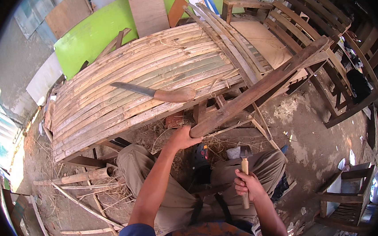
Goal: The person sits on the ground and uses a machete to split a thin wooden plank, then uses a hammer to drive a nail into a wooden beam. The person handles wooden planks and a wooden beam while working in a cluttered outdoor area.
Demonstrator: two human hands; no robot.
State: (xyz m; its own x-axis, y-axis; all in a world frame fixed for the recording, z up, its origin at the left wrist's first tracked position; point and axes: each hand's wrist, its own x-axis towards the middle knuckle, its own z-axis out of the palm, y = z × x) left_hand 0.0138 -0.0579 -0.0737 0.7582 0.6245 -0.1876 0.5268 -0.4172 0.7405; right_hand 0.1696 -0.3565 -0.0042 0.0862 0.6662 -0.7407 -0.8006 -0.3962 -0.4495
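My left hand is closed round the near end of a long dark wooden beam. The beam slopes away to the far right, and its far end reaches the wooden frames there. In my right hand, above my right thigh, is a hammer held upright by its pale wooden handle. Its dark metal head points away from me. A large knife with a curved wooden handle lies on the bamboo-slat bench top, beyond my left hand.
Several long wooden strips lie across the bench's right part, beside a plywood sheet. Slatted wooden furniture stands at the far right, a small wooden chair at the near right. Bamboo pieces and shavings litter the ground at left.
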